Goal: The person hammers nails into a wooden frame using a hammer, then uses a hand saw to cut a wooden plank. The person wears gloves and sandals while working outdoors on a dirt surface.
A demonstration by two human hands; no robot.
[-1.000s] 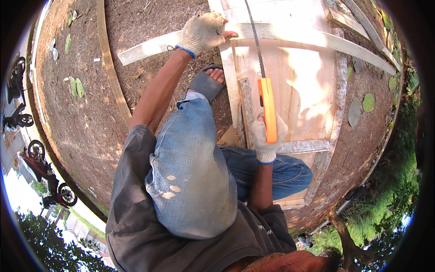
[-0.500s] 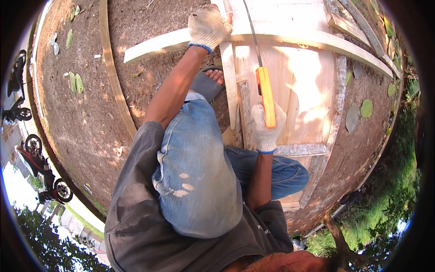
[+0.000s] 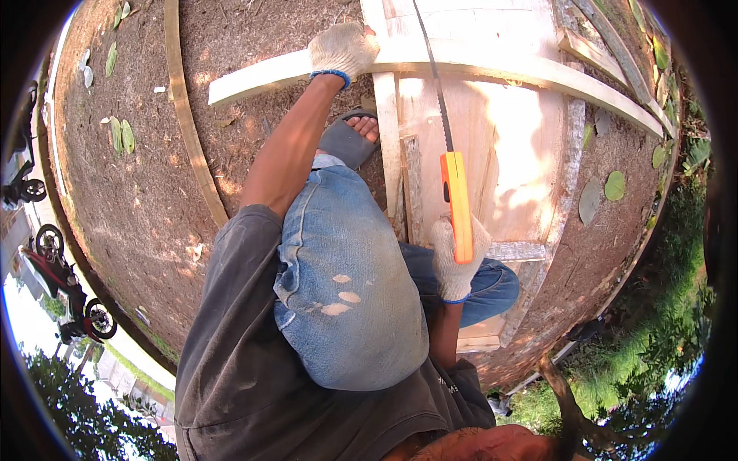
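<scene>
Left hand (image 3: 342, 50) presses the plank (image 3: 492, 65) flat on the plywood panel (image 3: 507, 146); right hand (image 3: 455, 265), fingers clenched on the orange-handled saw (image 3: 459, 203), should stroke straight.

- Left hand (image 3: 342, 48), in a knit work glove, is pressing down on a long pale wooden board (image 3: 492, 69) lying across a plywood panel (image 3: 523, 161).
- Right hand (image 3: 455, 265), also gloved, is closing its grip around the orange handle of a handsaw (image 3: 459, 203).
- Saw blade is running up and away, crossing the board just right of the left hand.
- A sandalled foot (image 3: 350, 138) is resting on bare soil beside the panel.
- Parked motorcycles (image 3: 65, 284) are standing at far left.
</scene>
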